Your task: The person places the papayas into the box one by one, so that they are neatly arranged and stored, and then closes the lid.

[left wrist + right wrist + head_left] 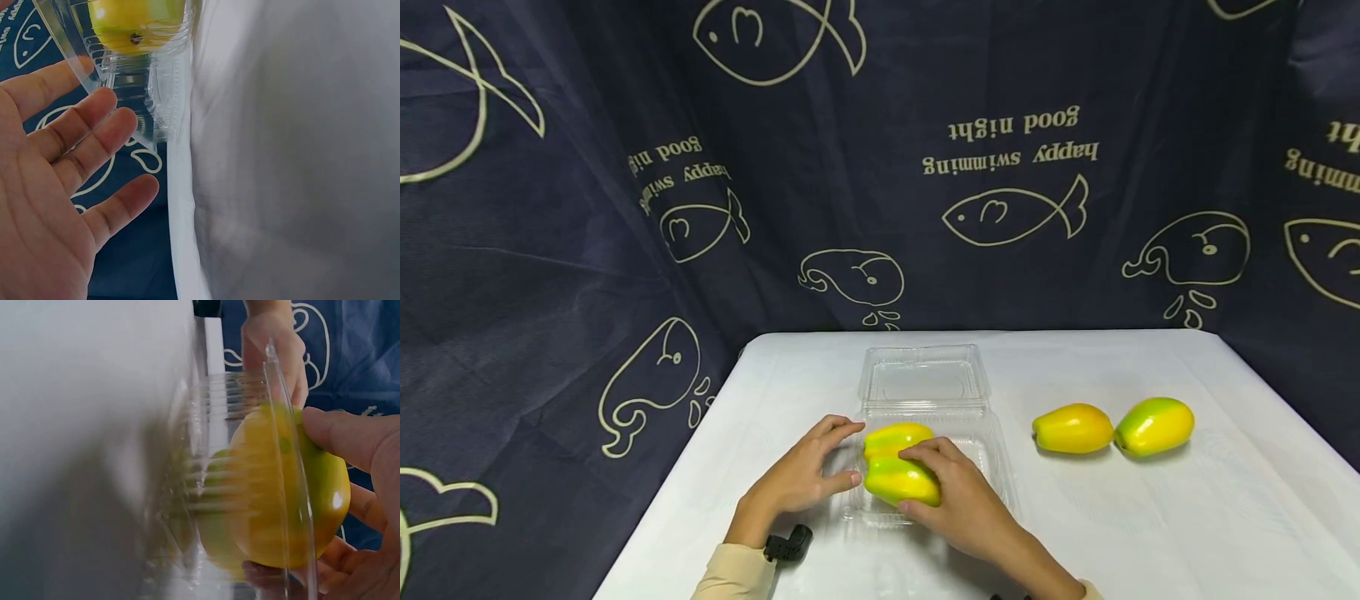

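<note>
A clear plastic clamshell box (997, 467) stands with its lid laid back on the white table. In its left half, two yellow-green papayas lie side by side, a farther papaya (898, 434) and a nearer papaya (901, 481). My right hand (958, 500) grips the nearer one, thumb on the near side and fingers over the far side. Through the box wall in the right wrist view, the gripped papaya (325, 481) shows between thumb and fingers. By the box's left wall is my left hand (801, 471), its fingers spread and holding nothing.
Right of the box, two more papayas lie end to end on the table, a left papaya (1073, 428) and a right papaya (1155, 427). The raised lid (925, 375) lies toward the back. A dark blue curtain (880, 167) with fish drawings hangs behind the table (1187, 525).
</note>
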The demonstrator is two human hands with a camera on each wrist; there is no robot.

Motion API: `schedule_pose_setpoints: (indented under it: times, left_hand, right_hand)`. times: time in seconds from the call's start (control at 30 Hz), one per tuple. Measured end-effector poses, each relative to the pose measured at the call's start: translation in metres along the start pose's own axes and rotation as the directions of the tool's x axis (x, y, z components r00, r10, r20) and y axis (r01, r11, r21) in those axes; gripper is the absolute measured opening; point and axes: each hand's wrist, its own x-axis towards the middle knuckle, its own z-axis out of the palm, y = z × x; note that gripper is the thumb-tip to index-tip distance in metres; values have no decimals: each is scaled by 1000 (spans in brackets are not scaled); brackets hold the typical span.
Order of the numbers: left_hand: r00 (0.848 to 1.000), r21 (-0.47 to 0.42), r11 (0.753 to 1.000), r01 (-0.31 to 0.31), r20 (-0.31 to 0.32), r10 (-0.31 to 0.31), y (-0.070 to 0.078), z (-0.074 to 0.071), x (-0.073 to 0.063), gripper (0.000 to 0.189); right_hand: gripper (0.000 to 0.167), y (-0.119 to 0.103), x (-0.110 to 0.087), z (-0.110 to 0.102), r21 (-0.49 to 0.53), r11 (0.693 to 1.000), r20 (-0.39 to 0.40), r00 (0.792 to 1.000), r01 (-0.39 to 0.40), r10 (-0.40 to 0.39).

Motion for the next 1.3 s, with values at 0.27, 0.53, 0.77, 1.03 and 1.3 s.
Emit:
schedule_pose_setpoints:
  times: [0.27,0.53,0.77,1.03,1.3]
  left_hand:
    - [1000,4,1000,8,3,-8,0,0,0,67]
    - [1000,8,1000,3,1,-3,0,-1,0,70]
    - [1000,0,1000,7,9,-7,0,-1,0,69]
    - [1000,17,1000,9,9,-9,0,0,0,68]
    - [1000,7,1000,1,11,-1,1,-1,1,69]
  right_hand:
    - [54,-3,1,7,8,1000,6,1000,-23,23]
    - [56,-4,2,8,10,999,67,997,-35,35]
    - [49,-3,4,10,-49,996,51,995,-81,84]
    - [45,-4,5,13,-52,995,40,996,-82,84]
    - [48,-4,5,13,-31,996,52,995,-87,88]
